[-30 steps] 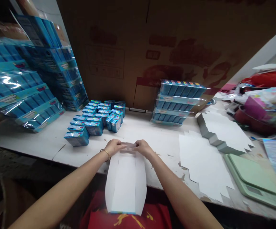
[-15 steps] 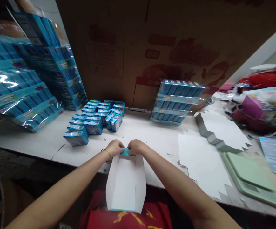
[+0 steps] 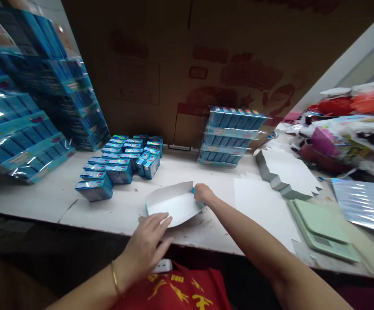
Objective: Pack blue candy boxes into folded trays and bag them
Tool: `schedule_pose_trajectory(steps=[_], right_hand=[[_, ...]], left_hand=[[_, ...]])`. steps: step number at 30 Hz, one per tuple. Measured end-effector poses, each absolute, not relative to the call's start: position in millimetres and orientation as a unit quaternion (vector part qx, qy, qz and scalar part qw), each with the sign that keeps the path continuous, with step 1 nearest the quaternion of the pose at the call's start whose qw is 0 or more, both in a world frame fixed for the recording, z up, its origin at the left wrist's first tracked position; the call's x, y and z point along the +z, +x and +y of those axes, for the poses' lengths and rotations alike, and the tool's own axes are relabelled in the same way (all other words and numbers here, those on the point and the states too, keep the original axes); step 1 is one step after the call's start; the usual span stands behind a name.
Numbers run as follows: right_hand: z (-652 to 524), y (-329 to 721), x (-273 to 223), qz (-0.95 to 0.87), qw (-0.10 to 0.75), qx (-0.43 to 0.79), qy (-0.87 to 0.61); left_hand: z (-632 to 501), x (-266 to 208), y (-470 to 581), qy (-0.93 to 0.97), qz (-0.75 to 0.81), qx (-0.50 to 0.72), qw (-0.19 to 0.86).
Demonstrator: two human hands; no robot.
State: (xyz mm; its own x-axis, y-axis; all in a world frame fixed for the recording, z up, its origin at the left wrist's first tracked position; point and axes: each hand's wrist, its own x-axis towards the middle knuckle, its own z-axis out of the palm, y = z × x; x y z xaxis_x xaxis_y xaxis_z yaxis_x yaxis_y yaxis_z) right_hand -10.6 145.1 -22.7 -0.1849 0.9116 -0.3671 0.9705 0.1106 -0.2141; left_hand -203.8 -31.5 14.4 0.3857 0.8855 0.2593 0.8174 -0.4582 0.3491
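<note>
A cardboard display tray (image 3: pixel 178 206), white inside with blue showing at its ends, lies lengthwise across the table in front of me. Its right end is pinched by my right hand (image 3: pixel 203 193), whose fingers are closed over the edge. My left hand (image 3: pixel 146 239), fingers stretched and thumb apart, is at the near left side of the tray and overlaps its front wall; whether it touches the wall I cannot tell. Beyond the tray to the left, several small blue boxes (image 3: pixel 119 171) stand in rows on the table.
Wrapped blue packs (image 3: pixel 25 129) are piled high at left. More wrapped packs (image 3: pixel 227 137) stand against a large carton (image 3: pixel 125 56). At right are flat white card sheets (image 3: pixel 258 211), stacked card (image 3: pixel 286 170), a green scale (image 3: pixel 322 228), silver film (image 3: pixel 364 202) and bags.
The tray has turned from pointing at my body to lying crosswise on the table. My left hand has let go of its end and come nearer me; my right hand keeps hold.
</note>
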Motion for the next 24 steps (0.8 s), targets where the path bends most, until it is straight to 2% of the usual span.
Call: schedule_pose_trajectory(steps=[4,7,10,13,15,19,24], right_hand=[[142.8,13.0,-28.8,0.713,0.073,-0.197,0.669],[127.5,15.9,-15.3,0.711,0.05,-0.19,0.675],[92.8,13.2,-1.7,0.767,-0.045,-0.121,0.628],[55.8,3.1,-9.2,0.875,-0.123,-0.025,0.468],[43.3,-5.0,-24.6,0.9,-0.103,0.004,0.424],[45.2,-11.9,-51.3,0.889,-0.047,0.017,0.455],[46.5,-8.8,-42.3,0.896,-0.018,-0.032,0.443]], left_hand=[[-24.3,-23.3,-197.9,0.843,0.513,0.16,-0.013],[8.5,-48.5,-201.1,0.835,0.527,0.151,-0.043],[29.3,-60.3,-204.9,0.831,0.534,0.142,-0.055],[31.2,-64.6,-206.4,0.827,0.541,0.139,-0.064],[28.8,-64.8,-207.7,0.837,0.527,0.136,-0.06],[30.3,-58.5,-210.9,0.857,0.51,0.071,-0.027],[29.9,-50.3,-208.9,0.849,0.528,0.025,0.007]])
